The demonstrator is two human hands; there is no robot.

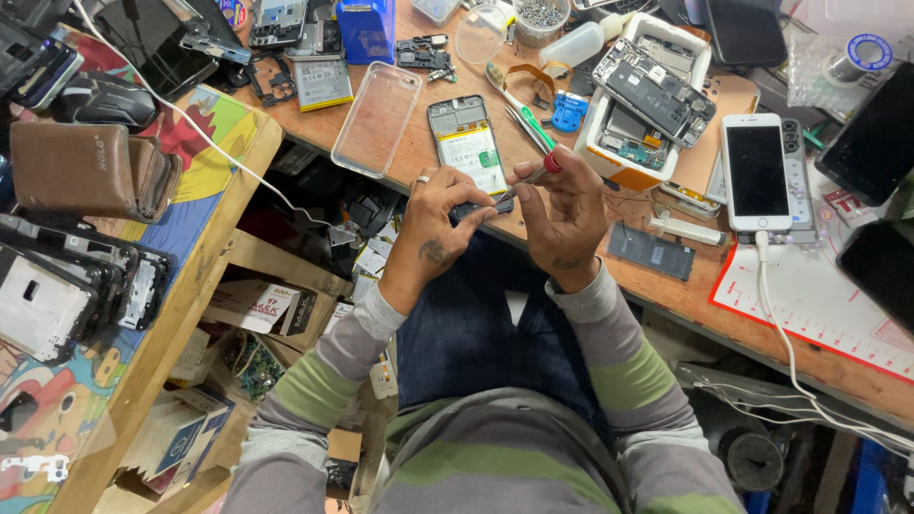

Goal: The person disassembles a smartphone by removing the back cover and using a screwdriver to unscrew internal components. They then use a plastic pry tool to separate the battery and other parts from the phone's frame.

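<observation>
Wooden counter (666, 295): left hand (446, 221) fingers steady an opened phone (468, 152) while right hand (562, 205) fingers pinch a red-capped screwdriver (533, 178) against it.

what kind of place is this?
Most likely a phone repair bench. The left hand steadies an opened phone while the right hand works on it with a screwdriver. More stripped phones fill a white tray, and a white phone lies nearby.

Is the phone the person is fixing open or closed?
Open. The phone has no back cover, so its battery shows.
</observation>
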